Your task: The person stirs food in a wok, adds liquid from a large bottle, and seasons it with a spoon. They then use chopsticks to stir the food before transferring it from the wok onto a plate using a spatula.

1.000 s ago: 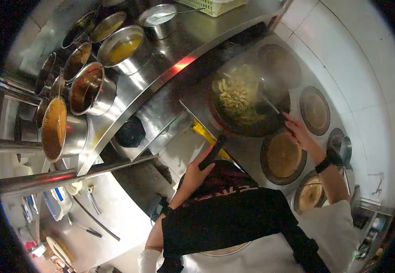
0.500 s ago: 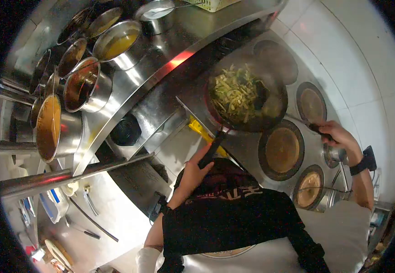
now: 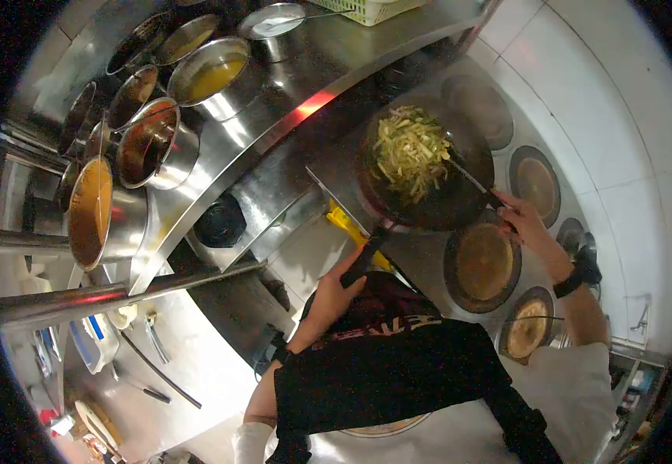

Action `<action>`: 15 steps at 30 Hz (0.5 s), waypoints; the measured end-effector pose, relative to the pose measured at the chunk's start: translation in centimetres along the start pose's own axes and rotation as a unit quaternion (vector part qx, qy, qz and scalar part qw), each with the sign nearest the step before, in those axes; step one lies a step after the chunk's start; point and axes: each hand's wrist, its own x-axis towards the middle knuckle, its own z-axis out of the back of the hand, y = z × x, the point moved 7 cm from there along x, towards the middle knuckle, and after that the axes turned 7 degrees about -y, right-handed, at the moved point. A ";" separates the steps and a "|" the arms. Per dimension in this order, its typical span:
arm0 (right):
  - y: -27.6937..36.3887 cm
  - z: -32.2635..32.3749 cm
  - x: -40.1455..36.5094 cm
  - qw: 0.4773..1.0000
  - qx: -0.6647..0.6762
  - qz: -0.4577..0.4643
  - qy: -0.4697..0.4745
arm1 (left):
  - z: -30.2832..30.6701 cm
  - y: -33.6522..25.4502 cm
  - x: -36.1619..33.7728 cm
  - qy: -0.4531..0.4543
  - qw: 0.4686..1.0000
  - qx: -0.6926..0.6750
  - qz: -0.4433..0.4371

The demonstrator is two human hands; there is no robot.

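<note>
A dark frying pan (image 3: 469, 139) sits on the stove top, holding a heap of green and pale yellow cut vegetables (image 3: 409, 151). Its black handle (image 3: 365, 255) is wrapped by the fingers of my left hand (image 3: 333, 300). My right hand (image 3: 528, 230) grips the black end of a long-handled cooking utensil, whose metal shaft (image 3: 469, 178) reaches into the pan. The utensil's head is hidden at the edge of the vegetables, so its shape cannot be told.
Round burner plates (image 3: 483, 267) surround the pan's right side. Several metal pots (image 3: 173, 147) with sauces and liquids line the steel shelf (image 3: 274, 131) at upper left. A yellow object (image 3: 347, 224) lies near the pan handle. White tiled wall (image 3: 583, 116) stands at right.
My right hand has moved left and closer to the pan, bringing the utensil into the vegetables. The vegetables are now heaped more tightly. My left hand keeps its hold on the handle.
</note>
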 end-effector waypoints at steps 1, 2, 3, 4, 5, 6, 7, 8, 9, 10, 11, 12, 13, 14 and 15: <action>0.0 0.6 0.3 1.000 -0.001 0.000 -0.001 | -0.1 0.2 0.0 0.000 1.000 -0.001 -0.001; 2.8 1.4 0.0 0.965 -0.148 0.213 -0.034 | -0.1 0.3 0.1 -0.008 1.000 -0.018 -0.020; 5.2 1.1 -1.4 0.863 -0.284 0.412 -0.065 | -0.1 0.2 0.1 -0.016 0.999 -0.034 -0.040; 5.9 1.7 -1.5 0.863 -0.285 0.412 -0.066 | -0.1 0.3 0.1 -0.016 0.998 -0.035 -0.041; 7.5 2.2 -1.8 0.859 -0.363 0.353 -0.075 | -0.1 0.2 0.1 -0.021 0.998 -0.030 -0.048; 8.7 2.4 -1.8 0.847 -0.437 0.291 -0.084 | 0.0 0.1 0.2 -0.026 0.998 -0.026 -0.054; 9.8 1.9 -1.5 0.846 -0.437 0.292 -0.084 | 0.1 -0.1 0.1 -0.027 0.998 -0.026 -0.055; 11.1 1.2 -1.1 0.836 -0.449 0.302 -0.091 | 0.2 -0.4 0.1 -0.026 0.998 -0.017 -0.052; 12.2 0.4 -1.0 0.825 -0.461 0.312 -0.097 | 0.3 -0.5 0.0 -0.025 0.998 -0.007 -0.050; 13.3 -0.5 -1.2 0.825 -0.460 0.313 -0.098 | 0.2 -0.4 0.0 -0.026 0.998 -0.007 -0.051; 13.9 -1.9 -1.3 0.827 -0.482 0.287 -0.050 | 0.1 -0.1 0.1 -0.027 0.998 -0.003 -0.052; 13.9 -2.7 -1.3 0.825 -0.502 0.260 -0.002 | 0.1 0.1 0.1 -0.029 0.998 0.000 -0.054; 13.4 -2.4 -1.0 0.824 -0.501 0.263 -0.003 | 0.2 0.1 0.1 -0.032 0.998 0.001 -0.055; 13.0 -1.8 -0.8 0.831 -0.459 0.314 -0.003 | 0.1 0.0 0.1 -0.029 0.998 -0.013 -0.058; 13.0 -1.2 -0.9 0.835 -0.414 0.363 -0.003 | 0.1 -0.2 0.1 -0.026 0.997 -0.027 -0.060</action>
